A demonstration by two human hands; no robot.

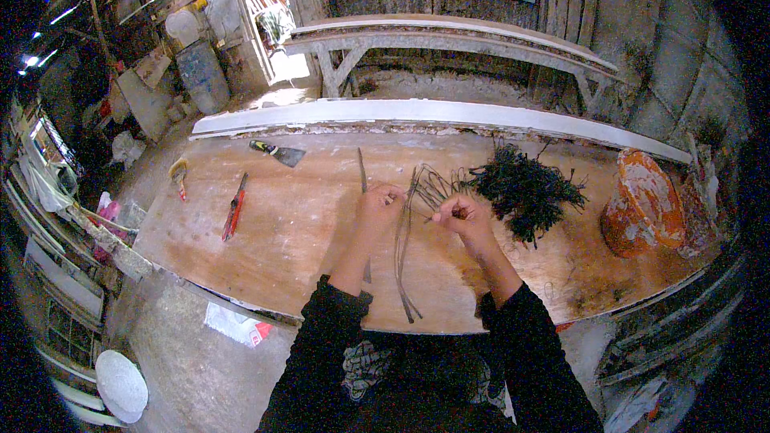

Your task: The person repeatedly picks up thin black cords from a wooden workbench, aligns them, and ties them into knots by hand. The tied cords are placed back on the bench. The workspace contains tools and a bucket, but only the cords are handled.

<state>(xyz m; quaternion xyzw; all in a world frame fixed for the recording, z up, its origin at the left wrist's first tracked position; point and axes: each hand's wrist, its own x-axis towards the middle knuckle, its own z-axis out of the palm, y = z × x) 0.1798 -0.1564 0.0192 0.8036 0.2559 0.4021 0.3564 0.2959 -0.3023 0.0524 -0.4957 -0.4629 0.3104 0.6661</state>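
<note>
My left hand [380, 202] is over the middle of the wooden tabletop, its fingers closed in a pinch; what they hold, if anything, is too small to tell. Behind that hand and wrist runs a thin dark strip [362, 164], showing above and below them. My right hand [465, 215] is closed too, fingertips pressed together beside a loose bundle of thin wire-like strands [433, 184]; whether it grips a strand is unclear. Between my hands, a few longer bent strands [400, 265] reach toward the near edge. Right of my right hand lies a tangled heap of black strands [525, 188].
Left on the tabletop [297, 273] are a putty knife [277, 152], red-handled pliers-like tool [235, 208] and a brush [179, 178]. An orange plaster-smeared bucket [642, 204] lies at the right. A long white moulding [433, 115] borders the far edge; a bench [449, 42] stands beyond.
</note>
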